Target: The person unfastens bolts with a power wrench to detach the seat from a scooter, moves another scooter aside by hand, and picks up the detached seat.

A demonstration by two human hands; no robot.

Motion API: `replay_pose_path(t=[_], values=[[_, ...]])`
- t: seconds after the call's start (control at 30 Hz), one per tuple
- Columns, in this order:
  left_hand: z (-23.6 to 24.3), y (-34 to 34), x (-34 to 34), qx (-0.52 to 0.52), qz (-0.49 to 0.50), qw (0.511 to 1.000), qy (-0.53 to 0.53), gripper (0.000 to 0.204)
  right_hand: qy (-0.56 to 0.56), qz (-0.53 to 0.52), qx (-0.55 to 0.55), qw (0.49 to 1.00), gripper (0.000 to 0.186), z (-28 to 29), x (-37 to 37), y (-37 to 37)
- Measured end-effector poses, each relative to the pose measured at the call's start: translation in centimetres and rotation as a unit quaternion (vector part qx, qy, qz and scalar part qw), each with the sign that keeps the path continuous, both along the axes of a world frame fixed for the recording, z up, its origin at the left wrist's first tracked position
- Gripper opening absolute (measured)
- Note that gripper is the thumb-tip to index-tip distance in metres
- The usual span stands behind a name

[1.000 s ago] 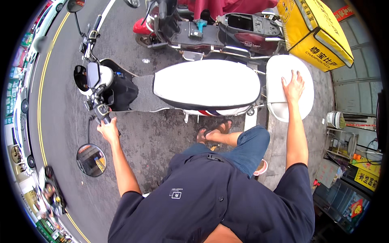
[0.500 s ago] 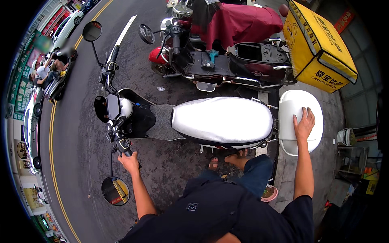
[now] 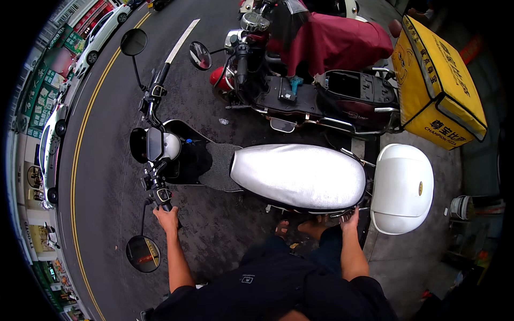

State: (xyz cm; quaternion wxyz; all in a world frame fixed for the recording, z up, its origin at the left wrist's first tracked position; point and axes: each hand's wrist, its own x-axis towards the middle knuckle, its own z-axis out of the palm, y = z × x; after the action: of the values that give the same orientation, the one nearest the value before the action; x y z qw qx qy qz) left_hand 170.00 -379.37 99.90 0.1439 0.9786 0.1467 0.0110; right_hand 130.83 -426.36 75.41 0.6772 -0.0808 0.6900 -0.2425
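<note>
A scooter with a silver-white seat (image 3: 300,176) stands sideways before me, its front to the left. My left hand (image 3: 168,218) is wrapped round the near handlebar grip (image 3: 166,205). Low at the near rear corner of the seat, my right hand (image 3: 350,219) has its fingers curled round the rear grab rail; the fingertips are partly hidden under the seat edge. Behind the seat sits a closed white top box (image 3: 401,187), which neither hand touches. A dark display (image 3: 155,144) lies between the handlebars.
Beyond stands a dark red scooter (image 3: 300,101) with a teal power tool (image 3: 294,84) on its footboard and a yellow delivery box (image 3: 436,85) at its rear. A round mirror (image 3: 143,254) sticks out near my left arm. White cars (image 3: 52,155) line the road's far side.
My right hand has left the top box and moved down and left to the rail beside the seat. My left hand stays on the grip. Riders on the road have gone from view.
</note>
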Motion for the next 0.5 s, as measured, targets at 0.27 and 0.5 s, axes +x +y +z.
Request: replay_pose_path(t=[0.27, 0.5], values=[[1.3, 0.2, -0.7, 0.031, 0.013, 0.999, 0.002, 0.063, -0.043, -0.043, 0.028, 0.998, 0.043, -3.4, -0.5, -5.2], [3.7, 2.6, 1.2, -0.021, -0.013, 1.0, 0.008, 0.055, -0.034, 0.013, 0.001, 0.999, 0.047, -7.8, -4.4, -4.0]])
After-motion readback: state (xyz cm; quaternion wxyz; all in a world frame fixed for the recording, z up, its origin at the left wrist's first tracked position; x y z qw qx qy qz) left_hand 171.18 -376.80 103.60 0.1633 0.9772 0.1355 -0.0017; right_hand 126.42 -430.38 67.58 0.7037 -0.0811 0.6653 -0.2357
